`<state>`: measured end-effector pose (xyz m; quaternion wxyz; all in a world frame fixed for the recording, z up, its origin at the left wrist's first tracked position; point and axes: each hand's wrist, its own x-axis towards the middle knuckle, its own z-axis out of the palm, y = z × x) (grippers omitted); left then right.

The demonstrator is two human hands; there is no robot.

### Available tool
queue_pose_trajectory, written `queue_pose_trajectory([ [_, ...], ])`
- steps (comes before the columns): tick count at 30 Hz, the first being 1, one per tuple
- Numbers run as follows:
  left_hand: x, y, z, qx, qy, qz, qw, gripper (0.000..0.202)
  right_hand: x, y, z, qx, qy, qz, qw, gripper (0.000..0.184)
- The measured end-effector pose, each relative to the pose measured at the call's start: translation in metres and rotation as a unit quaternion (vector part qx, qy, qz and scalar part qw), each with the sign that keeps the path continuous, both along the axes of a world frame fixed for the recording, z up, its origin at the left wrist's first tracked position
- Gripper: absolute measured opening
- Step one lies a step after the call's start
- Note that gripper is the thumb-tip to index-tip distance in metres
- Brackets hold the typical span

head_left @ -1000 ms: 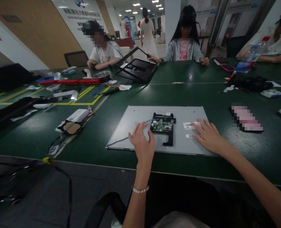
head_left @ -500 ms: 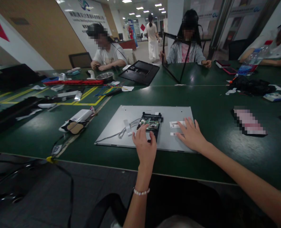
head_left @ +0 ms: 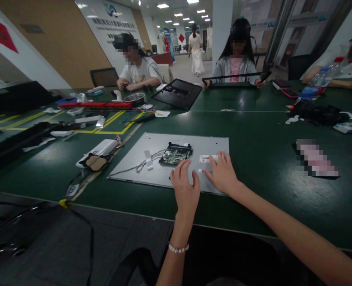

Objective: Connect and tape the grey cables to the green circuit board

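Note:
A flat silver panel (head_left: pixel 190 143), perhaps the back of a screen, lies on the green table in front of me. On it sits a green circuit board (head_left: pixel 173 157) in a black bracket (head_left: pixel 180 149). Grey cables (head_left: pixel 140 165) run left from the board under a strip of clear tape (head_left: pixel 148 159). Below the board, my left hand (head_left: pixel 186 186) hovers over or touches the panel's near edge, fingers curved and apart, nothing in them. My right hand (head_left: pixel 223 172) lies spread on the panel's right side, partly covering white labels (head_left: pixel 204 159).
A white battery-like pack (head_left: pixel 100 153) with cords lies left. At right are a phone-shaped pink item (head_left: pixel 315 157), black plastic wrapping (head_left: pixel 315 113) and a water bottle (head_left: pixel 320 81). Across the table, a co-worker holds a black frame (head_left: pixel 235 76); a black cover (head_left: pixel 177 93) lies near another person.
The panel with its board has shifted left on the table, and my right hand has moved left with it. The co-worker opposite has lowered the black frame from upright to nearly flat.

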<state>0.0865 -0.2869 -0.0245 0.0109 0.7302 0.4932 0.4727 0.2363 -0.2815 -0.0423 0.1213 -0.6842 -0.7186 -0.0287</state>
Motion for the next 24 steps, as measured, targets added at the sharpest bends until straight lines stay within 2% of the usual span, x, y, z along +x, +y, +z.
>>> queue_pose_trajectory([
  [5, 0.000, 0.000, -0.003, -0.003, 0.006, -0.013, 1.000, 0.030, -0.015, 0.007, 0.010, -0.052, -0.017, -0.013, 0.998, 0.068],
  [8, -0.002, 0.000, -0.002, -0.013, 0.024, -0.009, 1.000, 0.031, -0.022, 0.011, 0.014, -0.059, -0.024, -0.029, 0.998, 0.071],
  [11, -0.010, 0.007, 0.004, -0.041, 0.082, -0.005, 0.996, 0.037, -0.027, 0.014, 0.014, -0.050, -0.028, -0.038, 0.998, 0.070],
  [15, -0.033, 0.033, 0.013, -0.081, 0.203, 0.017, 0.976, 0.048, -0.029, 0.015, 0.011, -0.014, -0.011, -0.019, 1.000, 0.067],
  [19, -0.057, 0.066, 0.014, -0.156, 0.315, 0.062, 0.934, 0.052, -0.027, 0.016, 0.005, -0.003, 0.038, 0.019, 0.999, 0.060],
  [21, -0.064, 0.079, 0.012, -0.197, 0.350, 0.060, 0.914, 0.053, -0.026, 0.016, 0.003, -0.017, 0.068, 0.023, 0.997, 0.057],
  [24, -0.070, 0.094, 0.009, -0.216, 0.367, 0.050, 0.903, 0.053, -0.023, 0.016, 0.001, -0.028, 0.097, 0.031, 0.994, 0.054],
])
